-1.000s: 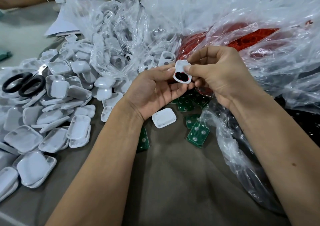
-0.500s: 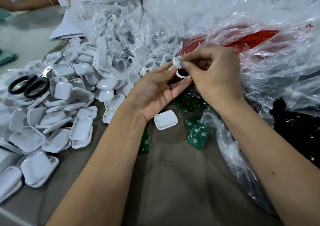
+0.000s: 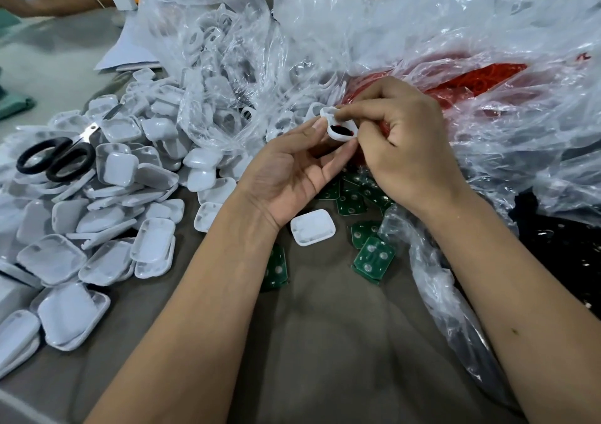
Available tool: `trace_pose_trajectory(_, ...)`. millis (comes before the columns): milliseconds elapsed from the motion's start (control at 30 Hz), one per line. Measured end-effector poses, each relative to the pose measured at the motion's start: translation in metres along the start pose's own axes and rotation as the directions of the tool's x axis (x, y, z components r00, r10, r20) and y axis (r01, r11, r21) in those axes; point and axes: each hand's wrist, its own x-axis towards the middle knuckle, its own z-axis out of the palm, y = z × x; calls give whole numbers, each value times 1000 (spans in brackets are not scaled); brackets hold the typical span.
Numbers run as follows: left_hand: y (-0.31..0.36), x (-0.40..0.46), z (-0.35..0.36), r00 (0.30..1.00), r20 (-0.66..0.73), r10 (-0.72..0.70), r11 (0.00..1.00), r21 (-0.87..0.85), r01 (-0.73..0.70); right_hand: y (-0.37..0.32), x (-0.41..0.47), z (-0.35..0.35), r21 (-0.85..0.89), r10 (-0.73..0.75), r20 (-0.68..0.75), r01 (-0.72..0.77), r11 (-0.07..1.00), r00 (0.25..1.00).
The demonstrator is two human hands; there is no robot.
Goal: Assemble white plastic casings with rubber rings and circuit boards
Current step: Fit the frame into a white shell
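We note the white casing (image 3: pixel 338 126) held up above the counter (image 3: pixel 325 342), in front of the plastic bags, between both hands; its open side faces us and shows a dark interior with a trace of red, though we cannot tell whether a ring is seated. Left hand (image 3: pixel 286 176): palm up, fingers (image 3: pixel 317 128) curled to the casing's left edge, supporting it. Right hand (image 3: pixel 406 143): fingers narrowed to a pinch on the casing's upper and right rim. Directly below the hands, a second white casing (image 3: pixel 312 227) lies on the counter, with green circuit boards (image 3: pixel 372 257) scattered just beside it. To the left, a loose heap of white casing halves (image 3: pixel 107 215), with black-handled scissors (image 3: pixel 55 160) resting on top. Behind, a clear bag of white parts (image 3: pixel 211 52) and, to its right, a bag of red rubber rings (image 3: pixel 471 80).
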Motion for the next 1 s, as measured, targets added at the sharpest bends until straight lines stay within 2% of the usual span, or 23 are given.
trace_pose_trajectory(167,1,-1,-1,1000,13,5,1000,-23,-5,0,-3,2,-9,-47,-66,46,999,997)
trace_pose_trajectory(433,-3,0,-3,1000,8,12,999,33,-12,4,-3,2,-16,-30,-28,29,999,999)
trace_pose_trajectory(633,-3,8,5,998,48,35,999,-30,-33,0,0,-1,-8,-50,-174,50,999,984)
trace_pose_trajectory(767,-5,11,6,998,50,39,999,-31,-38,-1,3,-3,-24,14,-140,-18,1000,990)
trace_pose_trajectory(900,-3,15,7,999,8,43,996,-77,-42,-13,15,-16,-11,159,-9,-159,987,987)
trace_pose_trajectory(1000,-2,16,7,999,-4,45,990,-131,-45,-30,33,-43,5,237,-5,-237,972,972)
